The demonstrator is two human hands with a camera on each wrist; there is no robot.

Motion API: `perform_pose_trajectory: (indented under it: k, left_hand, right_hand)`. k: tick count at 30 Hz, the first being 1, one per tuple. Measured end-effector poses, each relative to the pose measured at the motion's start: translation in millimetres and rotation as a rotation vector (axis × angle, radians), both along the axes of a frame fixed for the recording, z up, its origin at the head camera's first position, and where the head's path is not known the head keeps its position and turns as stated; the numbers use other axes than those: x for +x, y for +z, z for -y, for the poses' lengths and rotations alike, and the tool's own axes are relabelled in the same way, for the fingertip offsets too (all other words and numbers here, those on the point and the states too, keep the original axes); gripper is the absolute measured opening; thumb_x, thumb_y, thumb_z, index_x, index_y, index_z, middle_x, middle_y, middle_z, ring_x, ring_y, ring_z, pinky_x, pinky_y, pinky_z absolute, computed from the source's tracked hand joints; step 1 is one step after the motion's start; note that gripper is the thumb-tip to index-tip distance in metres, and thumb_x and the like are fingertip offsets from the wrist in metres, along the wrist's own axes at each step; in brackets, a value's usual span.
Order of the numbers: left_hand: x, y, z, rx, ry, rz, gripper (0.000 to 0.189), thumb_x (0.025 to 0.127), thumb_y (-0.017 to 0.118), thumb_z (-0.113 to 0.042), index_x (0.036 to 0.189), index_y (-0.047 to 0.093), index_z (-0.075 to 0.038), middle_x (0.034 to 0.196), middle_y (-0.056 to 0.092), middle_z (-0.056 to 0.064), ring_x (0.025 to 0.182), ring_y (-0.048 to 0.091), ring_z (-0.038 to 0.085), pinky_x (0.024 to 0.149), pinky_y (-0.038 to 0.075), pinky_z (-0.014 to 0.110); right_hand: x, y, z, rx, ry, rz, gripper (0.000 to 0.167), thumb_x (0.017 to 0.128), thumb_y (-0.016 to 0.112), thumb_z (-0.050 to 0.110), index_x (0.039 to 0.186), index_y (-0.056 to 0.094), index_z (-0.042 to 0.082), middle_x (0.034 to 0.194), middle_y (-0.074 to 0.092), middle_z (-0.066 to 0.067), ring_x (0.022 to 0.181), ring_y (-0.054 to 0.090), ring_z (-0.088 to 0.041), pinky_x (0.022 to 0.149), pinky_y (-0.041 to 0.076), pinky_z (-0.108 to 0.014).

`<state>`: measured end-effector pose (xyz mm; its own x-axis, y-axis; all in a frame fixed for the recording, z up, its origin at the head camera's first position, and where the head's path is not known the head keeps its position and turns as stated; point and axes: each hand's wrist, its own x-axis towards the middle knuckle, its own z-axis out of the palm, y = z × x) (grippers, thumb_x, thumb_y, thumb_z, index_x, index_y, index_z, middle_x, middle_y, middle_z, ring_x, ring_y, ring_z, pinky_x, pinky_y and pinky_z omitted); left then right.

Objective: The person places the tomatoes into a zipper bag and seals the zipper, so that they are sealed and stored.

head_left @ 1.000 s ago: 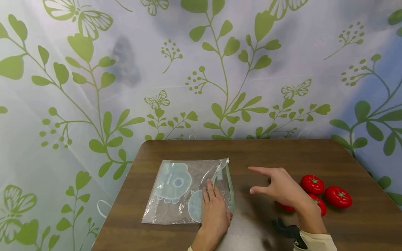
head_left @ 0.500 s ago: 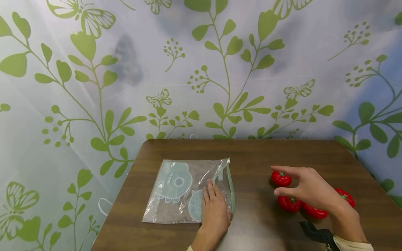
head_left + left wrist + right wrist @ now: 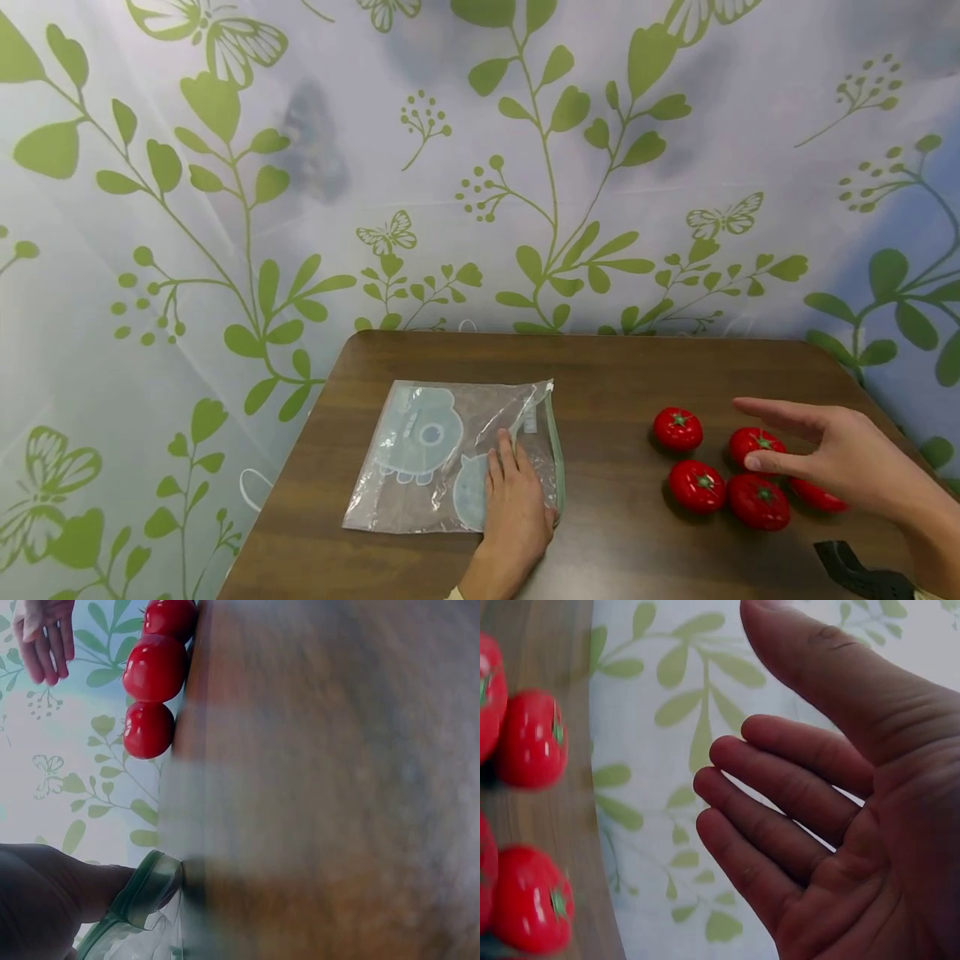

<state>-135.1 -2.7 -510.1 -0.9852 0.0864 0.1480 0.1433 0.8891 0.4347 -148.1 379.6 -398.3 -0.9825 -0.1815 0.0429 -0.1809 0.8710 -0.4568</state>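
Clear bag (image 3: 453, 457) (pale-blue printed) lying flat; five red tomatoes (image 3: 759, 502) clustered to right.

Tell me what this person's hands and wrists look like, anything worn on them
The left hand and right hand are bare, with no rings visible. A black strap-like piece sits by the right wrist. A sliver of cream sleeve shows at the left.

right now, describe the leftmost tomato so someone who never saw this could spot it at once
On the wood-grain table, look right of the clear zip bag to five glossy red tomatoes. The leftmost tomato forms the group's back-left corner, set farther back than the tomato nearest it.
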Motion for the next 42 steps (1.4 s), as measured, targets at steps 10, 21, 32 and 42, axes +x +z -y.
perform_pose_trajectory:
  k: [10, 21, 32, 42]
  left_hand:
    - [-0.1, -1.7, 1.2, 0.012, -0.016, -0.003, 0.110, 0.071, 0.104, -0.020, 0.154, 0.042, 0.020, 0.167, 0.035, 0.041, 0.145, 0.049, 0.063, 0.115, 0.050, 0.064]
    - [-3.6, 1.6, 0.8, -0.010, 0.009, -0.026, 0.111, 0.071, 0.104, -0.021, 0.154, 0.043, 0.018, 0.167, 0.038, 0.038, 0.145, 0.051, 0.060, 0.117, 0.050, 0.061]
    - [-4.2, 0.1, 0.4, -0.007, 0.011, -0.019, 0.111, 0.070, 0.104, -0.021, 0.154, 0.043, 0.018, 0.167, 0.038, 0.037, 0.145, 0.051, 0.059, 0.116, 0.050, 0.063]
    - [-4.0, 0.1, -0.7, -0.014, 0.002, 0.016, 0.109, 0.072, 0.103, -0.022, 0.155, 0.043, 0.017, 0.169, 0.037, 0.036, 0.147, 0.049, 0.059, 0.117, 0.049, 0.063]
  right_hand:
    - [11.3, -22.3, -54, -0.069, -0.083, -0.130, 0.080, 0.082, 0.098, 0.028, 0.149, 0.064, 0.000, 0.141, 0.073, 0.012, 0.107, 0.033, 0.039, 0.071, 0.041, -0.003]
    - [13.6, -55.1, -109, -0.169, -0.185, -0.066, 0.090, 0.091, 0.092, 0.026, 0.157, 0.046, -0.015, 0.133, 0.044, 0.046, 0.103, 0.030, 0.044, 0.077, 0.034, 0.005]
    - [13.9, -83.4, -142, -0.179, -0.236, 0.052, 0.089, 0.100, 0.083, 0.031, 0.157, 0.037, -0.020, 0.148, 0.049, 0.019, 0.096, 0.029, 0.043, 0.076, 0.038, 0.003]
    - [25.7, -120.7, -136, -0.358, -0.294, -0.060, 0.084, 0.094, 0.089, 0.015, 0.154, 0.042, -0.022, 0.114, 0.047, 0.048, 0.099, 0.041, 0.038, 0.077, 0.042, 0.004]
